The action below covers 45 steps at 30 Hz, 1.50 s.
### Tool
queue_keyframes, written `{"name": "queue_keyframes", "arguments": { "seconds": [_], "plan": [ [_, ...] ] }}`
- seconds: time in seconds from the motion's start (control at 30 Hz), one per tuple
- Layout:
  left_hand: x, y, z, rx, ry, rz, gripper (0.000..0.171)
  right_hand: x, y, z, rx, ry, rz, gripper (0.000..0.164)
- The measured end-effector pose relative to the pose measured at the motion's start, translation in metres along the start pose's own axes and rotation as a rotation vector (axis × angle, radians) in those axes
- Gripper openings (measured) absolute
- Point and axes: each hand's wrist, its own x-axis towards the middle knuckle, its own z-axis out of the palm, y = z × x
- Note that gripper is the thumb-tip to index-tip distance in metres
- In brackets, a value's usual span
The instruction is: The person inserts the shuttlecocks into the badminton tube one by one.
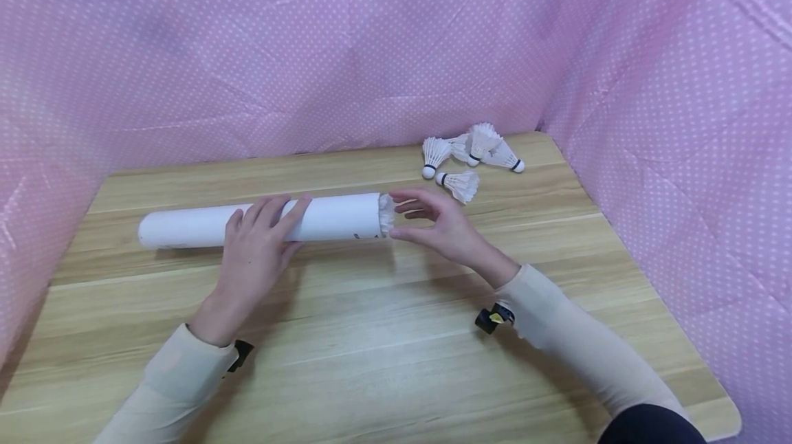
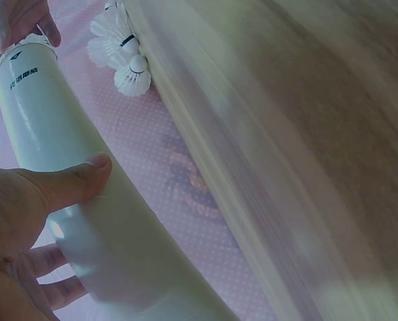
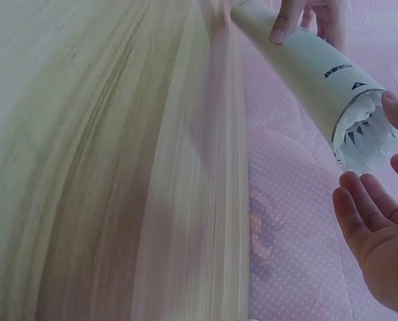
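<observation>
A long white shuttlecock tube [image 1: 340, 216] lies crosswise in front of me, its open end toward the right. My left hand [image 1: 256, 245] grips it around the middle, thumb on the near side and fingers over the top. White feathers of a shuttlecock [image 3: 366, 137] show in the tube's mouth and stick out a little past the rim. Right at that mouth is my right hand [image 1: 442, 224], fingers spread and gently bent, fingertips beside the feather edge. In the right wrist view a gap shows between its thumb and fingers, with the feathers close by.
Several loose white shuttlecocks [image 1: 482, 141] lie in a cluster at the table's back right. One shuttlecock [image 1: 460, 186] lies nearest the right hand. The wooden table [image 1: 371, 361] is bordered by pink dotted cloth [image 1: 309, 52] behind and at the sides.
</observation>
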Motion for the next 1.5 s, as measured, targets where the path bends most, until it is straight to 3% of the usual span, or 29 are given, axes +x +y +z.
{"name": "queue_keyframes", "arguments": {
  "seconds": [0.87,1.13,1.5],
  "plan": [
    [0.001,0.001,0.001,0.008,-0.002,-0.013,0.087,0.007,0.001,0.012,0.048,0.014,-0.006,0.058],
    [0.001,-0.001,0.001,0.017,0.007,-0.013,0.086,0.006,-0.001,0.016,0.072,0.034,0.026,0.056],
    [0.001,-0.004,0.001,0.026,0.022,-0.012,0.086,0.004,-0.005,0.019,0.121,-0.001,0.078,0.055]
  ]
}}
